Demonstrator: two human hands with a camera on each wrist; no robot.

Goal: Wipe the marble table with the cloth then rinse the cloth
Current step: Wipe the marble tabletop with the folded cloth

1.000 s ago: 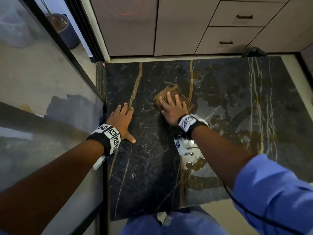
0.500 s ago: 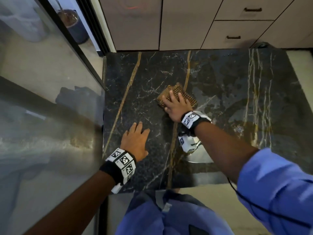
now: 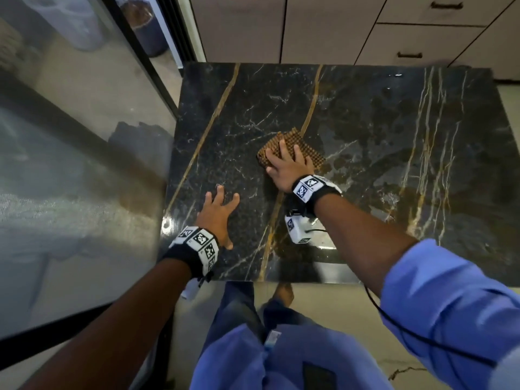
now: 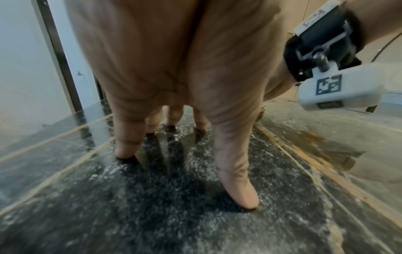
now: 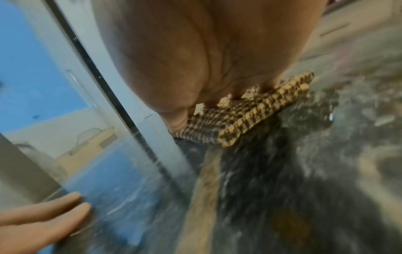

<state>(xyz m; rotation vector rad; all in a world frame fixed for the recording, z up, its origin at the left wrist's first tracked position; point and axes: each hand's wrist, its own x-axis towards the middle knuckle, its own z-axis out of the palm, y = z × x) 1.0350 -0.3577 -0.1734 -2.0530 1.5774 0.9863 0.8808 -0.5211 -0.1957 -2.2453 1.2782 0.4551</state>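
Tabletop (image 3: 351, 108) is dark marble with gold veins. Left hand (image 3: 216, 218), just left of the cloth, rests on spread fingertips, holding nothing, probably bracing the lean. Right hand (image 3: 289, 164) lies flat on the folded checkered cloth (image 3: 311, 153) mid-tabletop, pressing it to wipe.

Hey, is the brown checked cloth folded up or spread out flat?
Folded: the brown checked cloth shows stacked layers at its edge, a compact pad under the right hand.

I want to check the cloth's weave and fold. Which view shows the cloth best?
The right wrist view: the cloth fills the centre, folded layers and checked weave plain. The head view shows it small under the right hand; the left wrist view shows barely an edge.
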